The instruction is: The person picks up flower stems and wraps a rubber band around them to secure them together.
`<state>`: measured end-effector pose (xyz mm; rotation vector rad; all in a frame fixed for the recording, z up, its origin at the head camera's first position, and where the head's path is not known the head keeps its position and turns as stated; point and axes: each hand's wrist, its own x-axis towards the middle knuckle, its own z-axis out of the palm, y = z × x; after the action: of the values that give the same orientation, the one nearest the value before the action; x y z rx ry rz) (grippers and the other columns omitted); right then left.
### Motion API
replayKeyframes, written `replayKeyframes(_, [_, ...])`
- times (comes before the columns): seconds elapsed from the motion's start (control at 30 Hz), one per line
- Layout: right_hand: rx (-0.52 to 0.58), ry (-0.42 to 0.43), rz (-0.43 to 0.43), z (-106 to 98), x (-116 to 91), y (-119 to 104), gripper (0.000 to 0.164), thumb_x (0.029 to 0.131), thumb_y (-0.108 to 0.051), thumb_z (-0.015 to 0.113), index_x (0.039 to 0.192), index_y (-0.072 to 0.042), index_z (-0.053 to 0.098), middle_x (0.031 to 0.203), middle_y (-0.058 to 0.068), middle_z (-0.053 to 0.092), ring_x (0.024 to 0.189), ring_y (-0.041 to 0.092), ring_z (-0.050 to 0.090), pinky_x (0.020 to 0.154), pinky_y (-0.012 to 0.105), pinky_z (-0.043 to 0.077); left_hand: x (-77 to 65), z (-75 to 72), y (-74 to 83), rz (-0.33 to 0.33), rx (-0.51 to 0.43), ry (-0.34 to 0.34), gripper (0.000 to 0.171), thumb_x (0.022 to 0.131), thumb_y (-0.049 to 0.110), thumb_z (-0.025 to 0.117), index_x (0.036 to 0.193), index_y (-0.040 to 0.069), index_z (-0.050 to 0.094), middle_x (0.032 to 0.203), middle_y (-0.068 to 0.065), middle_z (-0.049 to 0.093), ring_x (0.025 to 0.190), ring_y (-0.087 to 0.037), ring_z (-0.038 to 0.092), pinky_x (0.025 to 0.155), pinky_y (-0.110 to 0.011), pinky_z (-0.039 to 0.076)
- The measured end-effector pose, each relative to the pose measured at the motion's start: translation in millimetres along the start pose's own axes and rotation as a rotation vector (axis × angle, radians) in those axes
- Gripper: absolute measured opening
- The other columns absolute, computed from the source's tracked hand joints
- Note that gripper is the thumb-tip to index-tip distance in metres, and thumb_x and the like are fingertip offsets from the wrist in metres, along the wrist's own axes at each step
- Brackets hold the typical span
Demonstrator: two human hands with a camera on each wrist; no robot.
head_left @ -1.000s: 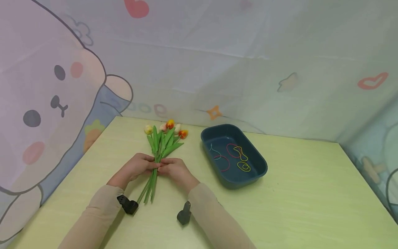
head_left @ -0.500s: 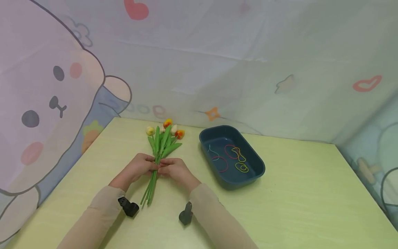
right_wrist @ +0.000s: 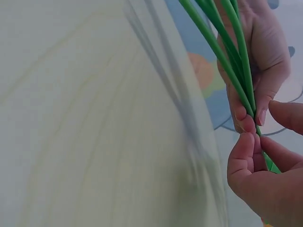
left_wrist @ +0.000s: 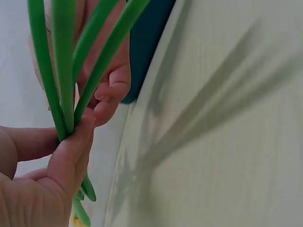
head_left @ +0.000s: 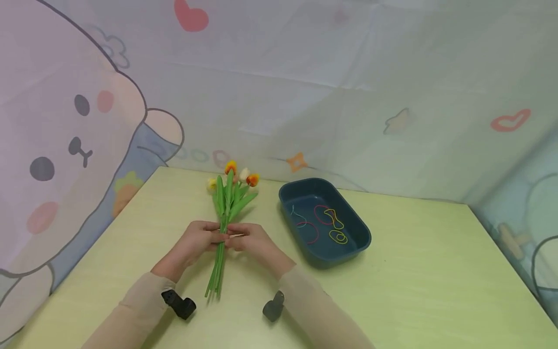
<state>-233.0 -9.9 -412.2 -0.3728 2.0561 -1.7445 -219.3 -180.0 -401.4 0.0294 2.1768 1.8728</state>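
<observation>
A bunch of artificial tulips (head_left: 224, 208), with yellow, white and orange-red blooms and green leaves, is held up over the table, blooms pointing away. My left hand (head_left: 198, 242) pinches the gathered stems (left_wrist: 66, 94) between thumb and fingers just under the leaves. At the same spot my right hand (head_left: 250, 240) has its curled fingers (right_wrist: 242, 153) against the stems, the thumb lifted away from them. A thin pale strand (right_wrist: 238, 124) shows by the meeting fingertips. The bare stem ends spread towards me, and their shadow falls on the table.
To the right of the hands stands a dark blue tray (head_left: 320, 259) with several red, yellow and green rubber bands (head_left: 334, 220) inside. The light green table (head_left: 427, 261) meets a printed cloth backdrop (head_left: 270, 97) at its far edge.
The bunch has come up a little and its stem ends have swung right, so it stands straighter in the head view. The right wrist has shifted right; both hands stay at the stems.
</observation>
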Motion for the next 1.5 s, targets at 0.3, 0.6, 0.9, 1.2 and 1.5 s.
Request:
replayKeyframes(0.3, [0.018,-0.022,-0.124,-20.7,-30.4,-12.2,0.051,0.09,-0.009,0.063,0.138,0.002,0.049,0.128,0.017,0.059,0.106,0.024,0.063,0.089,0.032,0.053,-10.7,22.7,10.8,0.119,-0.12,0.025,0.044,0.095,-0.002,0.056,0.134,-0.017,0.044,0.122,-0.033,0.058,0.084,-0.01,0.07,0.081,-0.028,0.058])
replayKeyframes(0.6, [0.015,0.014,-0.163,-38.8,-66.2,-24.6,0.061,0.097,-0.018,0.059,0.149,0.0,0.031,0.139,0.02,0.048,0.12,0.033,0.055,0.097,0.04,0.051,-16.2,56.7,28.7,0.266,-0.241,0.05,0.042,0.093,-0.005,0.057,0.133,-0.012,0.049,0.123,-0.033,0.056,0.089,-0.011,0.07,0.079,-0.029,0.059])
replayKeyframes(0.9, [0.08,-0.021,-0.139,-43.7,-88.9,-21.0,0.053,0.104,-0.029,0.045,0.147,0.0,0.034,0.142,0.021,0.045,0.122,0.035,0.054,0.1,0.043,0.049,-18.1,95.6,38.3,0.33,-0.327,0.141,0.037,0.089,-0.007,0.061,0.125,-0.012,0.056,0.095,-0.013,0.072,0.075,-0.006,0.069,0.073,-0.022,0.057])
replayKeyframes(1.2, [0.11,0.031,-0.106,-44.5,-101.5,-15.7,0.047,0.105,-0.03,0.042,0.137,0.004,0.046,0.117,0.02,0.063,0.091,0.018,0.067,0.081,0.033,0.058,-23.5,113.1,37.3,0.387,-0.425,0.183,0.031,0.088,-0.009,0.062,0.118,-0.011,0.058,0.082,0.003,0.069,0.074,-0.009,0.07,0.073,-0.023,0.057])
replayKeyframes(1.5, [-0.029,0.094,-0.144,-46.1,-111.3,-9.9,0.039,0.105,-0.024,0.043,0.1,0.011,0.059,0.077,0.003,0.06,0.065,0.009,0.053,0.061,0.02,0.045,-28.2,122.3,34.9,0.489,-0.463,0.198,0.026,0.088,-0.01,0.062,0.113,-0.01,0.059,0.08,0.0,0.068,0.075,-0.011,0.071,0.067,-0.025,0.058])
